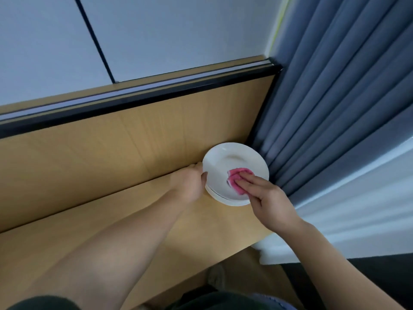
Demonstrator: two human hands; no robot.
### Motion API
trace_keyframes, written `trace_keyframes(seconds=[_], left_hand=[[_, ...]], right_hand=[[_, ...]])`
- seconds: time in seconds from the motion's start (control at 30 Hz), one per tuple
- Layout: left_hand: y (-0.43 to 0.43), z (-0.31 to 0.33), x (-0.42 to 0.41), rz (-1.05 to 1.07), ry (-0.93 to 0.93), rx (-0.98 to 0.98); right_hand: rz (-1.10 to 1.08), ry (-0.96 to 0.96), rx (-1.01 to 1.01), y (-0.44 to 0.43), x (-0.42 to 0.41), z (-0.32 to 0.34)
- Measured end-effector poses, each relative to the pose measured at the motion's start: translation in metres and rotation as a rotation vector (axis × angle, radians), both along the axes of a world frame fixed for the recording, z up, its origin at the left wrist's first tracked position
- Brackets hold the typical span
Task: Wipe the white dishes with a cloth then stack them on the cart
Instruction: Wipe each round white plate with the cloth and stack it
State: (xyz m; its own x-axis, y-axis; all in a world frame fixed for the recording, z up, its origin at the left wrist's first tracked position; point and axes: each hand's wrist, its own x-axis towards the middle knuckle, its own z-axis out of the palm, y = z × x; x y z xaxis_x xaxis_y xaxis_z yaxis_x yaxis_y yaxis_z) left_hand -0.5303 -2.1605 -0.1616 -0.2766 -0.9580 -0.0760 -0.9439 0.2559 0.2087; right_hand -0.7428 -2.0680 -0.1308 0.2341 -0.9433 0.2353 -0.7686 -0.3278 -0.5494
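Note:
A small stack of white plates (pixel 232 163) sits at the far right end of the wooden table (pixel 156 220), close to the curtain. My left hand (pixel 190 183) grips the left rim of the top plate, thumb over the edge. My right hand (pixel 267 198) presses a crumpled pink cloth (pixel 237 176) onto the top plate's face with straight fingers; most of the cloth lies under those fingers. The lower plates show only as thin rims at the front of the stack.
A wooden back panel (pixel 111 157) with a black top rail rises behind the table. Blue-grey curtains (pixel 335 108) hang at the right, touching the table's end. A white surface (pixel 357 220) lies right of the table. No cart is in view.

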Motion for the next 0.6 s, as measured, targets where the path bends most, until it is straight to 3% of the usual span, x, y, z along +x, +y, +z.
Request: trace_keyframes(seconds=[0.27, 0.6], left_hand=[[-0.029, -0.008, -0.045, 0.16, -0.11, 0.243], [-0.035, -0.002, -0.06, 0.36, 0.112, 0.338]], right_hand=[[0.029, -0.024, -0.014, -0.017, -0.034, -0.012], [0.062, -0.048, -0.008, -0.029, -0.048, -0.01]])
